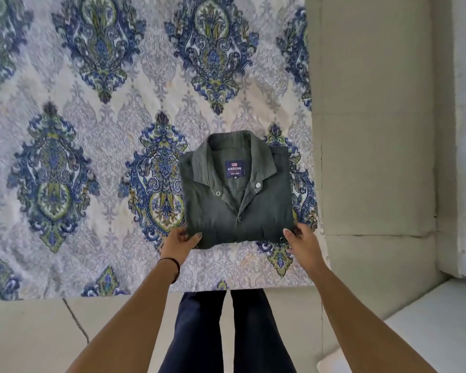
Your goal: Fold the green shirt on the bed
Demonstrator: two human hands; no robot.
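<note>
The dark green shirt (237, 200) lies folded into a compact rectangle near the bed's right front corner, collar up, with a blue label showing inside the neck. My left hand (179, 244) grips its near left corner, thumb on top and fingers tucked beneath. My right hand (300, 242) holds the near right corner the same way, thumb over the hem. Both arms reach in from below. The shirt's sleeves are hidden inside the fold.
The bed (92, 130) wears a white sheet with blue and green paisley medallions. Its front edge runs just behind my dark trousers (226, 332). A beige tiled floor (374, 157) lies to the right and in front.
</note>
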